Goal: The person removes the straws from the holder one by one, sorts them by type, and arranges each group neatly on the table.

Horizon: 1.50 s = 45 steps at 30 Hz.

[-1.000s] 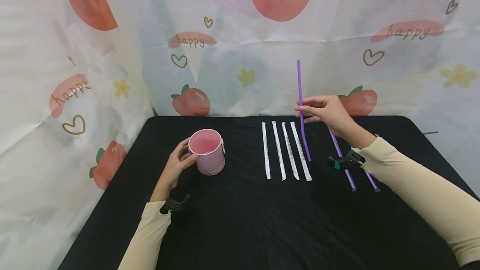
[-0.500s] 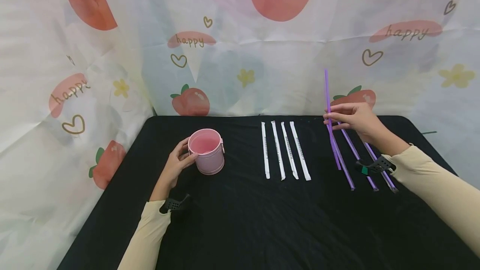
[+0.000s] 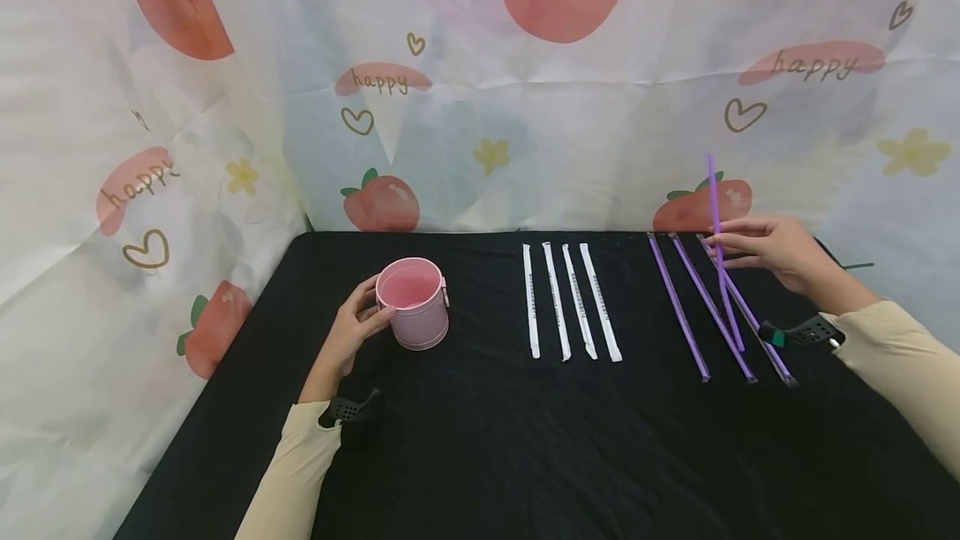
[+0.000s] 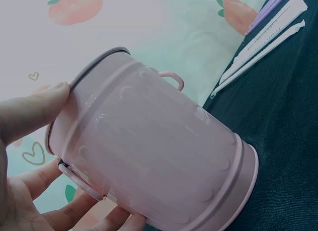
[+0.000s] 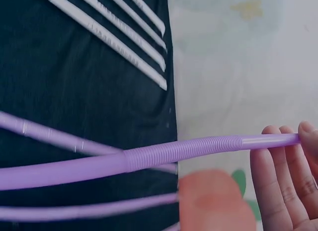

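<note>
My left hand [image 3: 352,340] holds a small pink bucket [image 3: 422,319] that stands upright on the black cloth. In the left wrist view the thumb [image 4: 35,109] presses near its rim, while the fingers lie along the side by a handle loop. At the right, my right hand [image 3: 783,252] pinches a long purple straw [image 3: 714,194] near its middle and holds it upright, leaning slightly. The right wrist view shows its ribbed bendy section [image 5: 184,150]. Three purple straws in clear wrappers, including the left one [image 3: 678,307], lie below; the held straw overlaps the rightmost.
Several white paper-wrapped straws [image 3: 558,302] lie side by side between the bucket and the purple ones. A black cloth [image 3: 510,457] covers the table. Behind its back edge hangs a printed fabric backdrop [image 3: 480,107], which also runs along the left side.
My right hand has carried the purple straw rightward, from beside the white-wrapped straws to over the rightmost wrapped purple one. The left hand and bucket have stayed put.
</note>
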Available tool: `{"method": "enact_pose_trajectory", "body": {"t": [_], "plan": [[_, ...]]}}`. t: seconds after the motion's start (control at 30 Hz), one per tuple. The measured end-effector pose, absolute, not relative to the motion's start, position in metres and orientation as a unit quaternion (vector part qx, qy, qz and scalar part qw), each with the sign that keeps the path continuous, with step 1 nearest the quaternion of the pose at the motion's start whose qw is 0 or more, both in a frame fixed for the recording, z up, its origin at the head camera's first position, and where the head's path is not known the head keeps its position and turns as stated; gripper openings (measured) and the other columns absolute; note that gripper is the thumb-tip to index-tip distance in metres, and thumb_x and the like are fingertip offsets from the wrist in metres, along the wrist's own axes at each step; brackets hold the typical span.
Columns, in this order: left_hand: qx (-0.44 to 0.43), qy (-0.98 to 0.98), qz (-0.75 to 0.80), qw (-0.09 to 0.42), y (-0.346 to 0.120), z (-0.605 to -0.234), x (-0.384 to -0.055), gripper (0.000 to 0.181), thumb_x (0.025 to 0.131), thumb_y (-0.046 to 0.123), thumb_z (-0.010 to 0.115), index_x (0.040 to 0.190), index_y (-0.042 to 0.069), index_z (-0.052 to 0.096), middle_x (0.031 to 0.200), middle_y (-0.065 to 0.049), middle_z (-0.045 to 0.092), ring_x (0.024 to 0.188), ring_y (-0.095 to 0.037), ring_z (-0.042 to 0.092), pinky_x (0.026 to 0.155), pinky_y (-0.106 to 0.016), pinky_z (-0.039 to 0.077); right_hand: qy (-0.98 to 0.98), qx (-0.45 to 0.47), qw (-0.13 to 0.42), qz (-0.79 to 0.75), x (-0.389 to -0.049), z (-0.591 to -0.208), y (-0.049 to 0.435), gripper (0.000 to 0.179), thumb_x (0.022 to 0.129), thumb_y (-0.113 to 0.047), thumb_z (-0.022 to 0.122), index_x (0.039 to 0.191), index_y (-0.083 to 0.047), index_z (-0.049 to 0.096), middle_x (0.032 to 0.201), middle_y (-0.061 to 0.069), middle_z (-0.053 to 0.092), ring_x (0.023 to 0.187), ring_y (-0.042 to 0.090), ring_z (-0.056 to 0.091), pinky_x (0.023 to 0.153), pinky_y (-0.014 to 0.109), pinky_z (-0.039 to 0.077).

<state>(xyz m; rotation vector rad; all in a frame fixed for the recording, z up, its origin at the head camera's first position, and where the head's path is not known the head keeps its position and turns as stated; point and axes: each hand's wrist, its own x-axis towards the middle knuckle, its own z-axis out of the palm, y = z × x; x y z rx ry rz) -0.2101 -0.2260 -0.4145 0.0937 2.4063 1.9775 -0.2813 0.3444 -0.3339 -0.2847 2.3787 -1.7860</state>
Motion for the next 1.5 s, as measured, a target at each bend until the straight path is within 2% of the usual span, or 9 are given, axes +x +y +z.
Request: {"method": "enact_pose_trajectory", "body": {"t": [0.3, 0.5, 0.93, 1.2, 1.4, 1.5], "plan": [[0.028, 0.774, 0.633, 0.013, -0.226, -0.414, -0.210, 0.062, 0.091, 0.013, 0.059, 0.146, 0.014, 0.030, 0.145, -0.018, 0.037, 0.128, -0.037, 0.046, 0.098, -0.035, 0.049, 0.724, -0.118, 0.117, -0.670, -0.289, -0.350, 0.392, 0.033, 0.095, 0.001, 0.047, 0.094, -0.020, 0.073, 0.089, -0.004, 0.075, 0.081, 0.009, 0.071, 0.066, 0.024, 0.059], [0.028, 0.774, 0.633, 0.013, -0.226, -0.415, -0.210, 0.062, 0.091, 0.013, 0.059, 0.146, 0.014, 0.030, 0.145, -0.018, 0.037, 0.128, -0.037, 0.046, 0.099, -0.037, 0.048, 0.715, -0.105, 0.132, -0.678, -0.291, -0.356, 0.414, 0.037, 0.095, 0.005, 0.045, 0.092, -0.018, 0.073, 0.087, -0.003, 0.075, 0.078, 0.011, 0.071, 0.064, 0.025, 0.059], [0.033, 0.775, 0.631, 0.011, -0.227, -0.415, -0.210, 0.062, 0.091, 0.012, 0.059, 0.146, 0.014, 0.030, 0.145, -0.018, 0.037, 0.128, -0.038, 0.046, 0.095, -0.028, 0.051, 0.818, -0.012, 0.163, -0.552, -0.299, -0.365, 0.431, 0.035, 0.095, -0.007, 0.052, 0.079, -0.032, 0.071, 0.080, -0.010, 0.073, 0.075, 0.004, 0.069, 0.066, 0.025, 0.059], [0.032, 0.773, 0.633, 0.009, -0.227, -0.416, -0.210, 0.062, 0.091, 0.012, 0.059, 0.146, 0.014, 0.030, 0.145, -0.018, 0.037, 0.128, -0.038, 0.046, 0.094, -0.027, 0.052, 0.824, -0.001, 0.199, -0.530, -0.302, -0.372, 0.433, 0.045, 0.098, -0.003, 0.043, 0.079, -0.035, 0.068, 0.081, -0.014, 0.072, 0.076, 0.004, 0.068, 0.069, 0.025, 0.059], [0.031, 0.770, 0.637, 0.010, -0.227, -0.418, -0.210, 0.062, 0.091, 0.011, 0.059, 0.146, 0.014, 0.031, 0.144, -0.018, 0.038, 0.127, -0.038, 0.047, 0.092, -0.023, 0.052, 0.847, 0.003, 0.208, -0.489, -0.302, -0.376, 0.432, 0.031, 0.095, -0.010, 0.052, 0.081, -0.034, 0.065, 0.080, -0.017, 0.071, 0.076, 0.002, 0.067, 0.072, 0.028, 0.059], [0.031, 0.771, 0.636, 0.009, -0.227, -0.418, -0.210, 0.062, 0.091, 0.011, 0.059, 0.146, 0.015, 0.031, 0.144, -0.017, 0.038, 0.127, -0.038, 0.047, 0.095, -0.029, 0.051, 0.855, 0.009, 0.204, -0.476, -0.303, -0.379, 0.433, 0.023, 0.093, -0.016, 0.059, 0.081, -0.035, 0.064, 0.080, -0.017, 0.070, 0.075, 0.001, 0.066, 0.072, 0.028, 0.059]]}}
